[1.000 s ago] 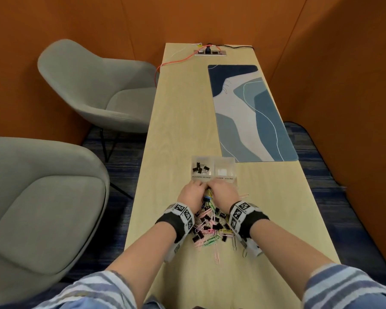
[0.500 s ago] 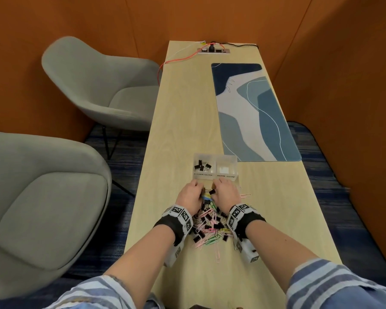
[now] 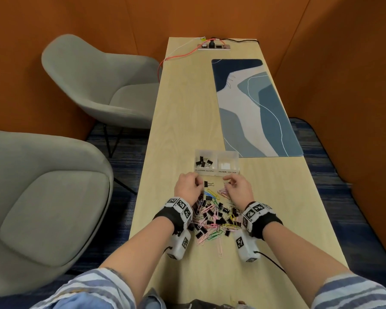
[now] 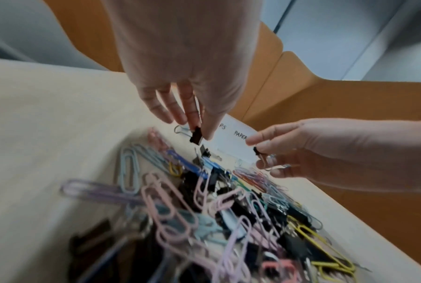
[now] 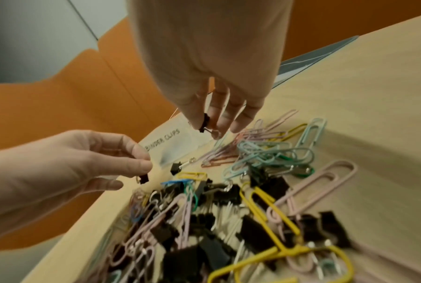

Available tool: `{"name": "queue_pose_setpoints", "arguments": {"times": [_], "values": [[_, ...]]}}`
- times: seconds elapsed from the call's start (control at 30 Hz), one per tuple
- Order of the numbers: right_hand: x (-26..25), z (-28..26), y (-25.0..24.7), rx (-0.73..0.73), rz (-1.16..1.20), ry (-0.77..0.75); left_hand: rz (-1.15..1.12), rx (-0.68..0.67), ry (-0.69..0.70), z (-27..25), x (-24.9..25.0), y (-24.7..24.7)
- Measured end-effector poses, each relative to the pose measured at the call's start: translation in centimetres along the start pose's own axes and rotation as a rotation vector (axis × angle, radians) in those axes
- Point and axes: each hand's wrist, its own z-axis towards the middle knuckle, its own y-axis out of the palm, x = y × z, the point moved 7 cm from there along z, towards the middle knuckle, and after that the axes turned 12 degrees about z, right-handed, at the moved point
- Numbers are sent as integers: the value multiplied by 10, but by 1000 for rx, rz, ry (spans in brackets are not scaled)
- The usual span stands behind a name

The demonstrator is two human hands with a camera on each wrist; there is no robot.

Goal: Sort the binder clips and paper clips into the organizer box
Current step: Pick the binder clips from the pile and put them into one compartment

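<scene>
A clear two-compartment organizer box point(image 3: 216, 173) stands just beyond a pile of coloured paper clips and black binder clips point(image 3: 214, 217). Its left compartment, labelled binder clips, holds several black binder clips point(image 3: 202, 162); the right one looks bare. My left hand point(image 3: 198, 185) hovers near the box's front left and pinches a black binder clip point(image 4: 196, 135) between thumb and fingertip. My right hand point(image 3: 227, 182), near the front right, pinches a smaller black binder clip point(image 5: 204, 123). Another binder clip point(image 3: 206, 183) lies on the table between the hands.
A blue patterned desk mat point(image 3: 254, 108) lies beyond the box on the right. A power strip with cables point(image 3: 213, 46) sits at the table's far end. Two grey chairs point(image 3: 94, 90) stand left of the narrow table; orange walls close it in.
Both hands were close together over the pile's far end. They have since spread apart and lifted, each with a binder clip pinched in its fingers.
</scene>
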Motion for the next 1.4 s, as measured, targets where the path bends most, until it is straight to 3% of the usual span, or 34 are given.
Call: {"name": "queue_pose_setpoints", "arguments": {"times": [0.17,0.3,0.37,0.53,0.63,1.17,1.4], "values": [[12,-2,-12,33,208,198,100,-33,156,6,23,-1],[20,-6,-1,-66,263,379,163,-148,143,10,29,11],[13,-12,8,-143,131,330,218,-172,143,11,31,16],[-1,-35,24,-221,-420,21,346,-93,154,12,36,14],[5,-44,31,-246,-534,-44,365,-108,154,12,34,18],[7,-48,26,-227,-516,-82,162,-132,93,-4,7,8],[7,-41,-8,-62,-233,59,141,-156,20,-26,-9,-2]]}}
